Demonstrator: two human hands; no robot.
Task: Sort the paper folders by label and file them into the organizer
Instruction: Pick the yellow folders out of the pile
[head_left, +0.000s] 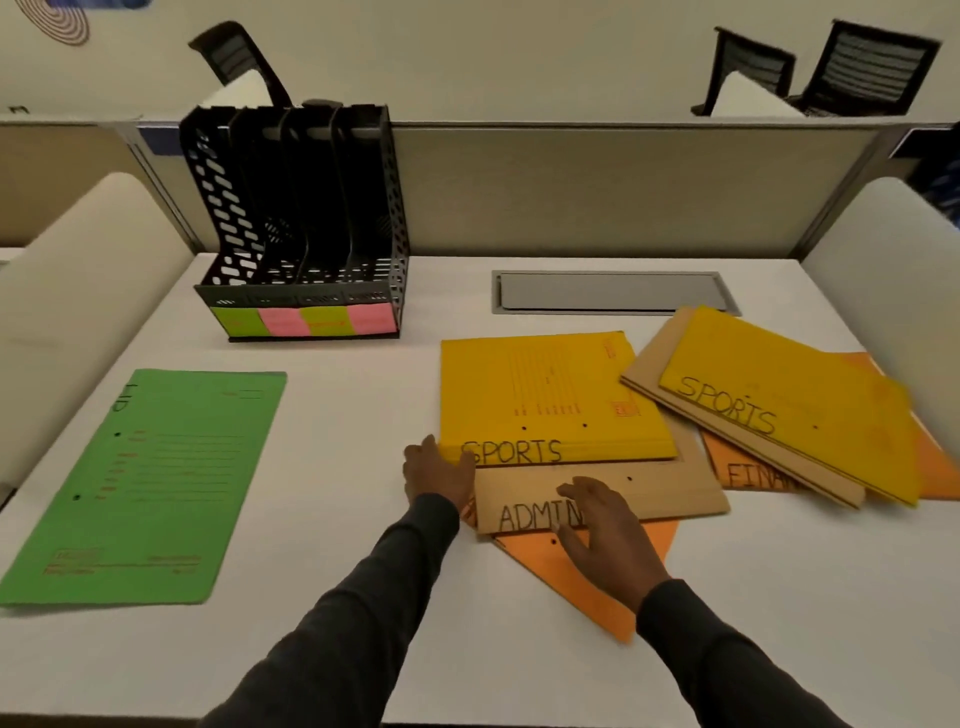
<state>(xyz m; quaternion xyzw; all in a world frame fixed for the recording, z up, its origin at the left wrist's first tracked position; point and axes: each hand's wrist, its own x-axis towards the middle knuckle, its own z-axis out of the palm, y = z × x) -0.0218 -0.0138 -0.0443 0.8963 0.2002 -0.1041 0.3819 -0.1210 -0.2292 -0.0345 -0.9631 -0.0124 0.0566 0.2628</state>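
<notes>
A yellow SPORTS folder (545, 389) lies on a brown ADMIN folder (675, 493), which rests on an orange folder (597, 587). My left hand (436, 470) touches the yellow folder's near left corner, fingers at its edge. My right hand (608, 530) lies flat on the ADMIN folder, fingers spread. To the right, a second yellow SPORTS folder (789, 395) sits on a brown folder (654, 364) and an orange FINANCE folder (748, 475). A green folder (140, 483) lies at the left. The black organizer (301, 218) stands at the back left, its slots showing no folders.
Green and pink sticky labels (304, 321) run along the organizer's front. A grey cable hatch (608, 291) is set into the white desk (353, 597) behind the folders. A partition wall stands behind, with curved white dividers at both sides.
</notes>
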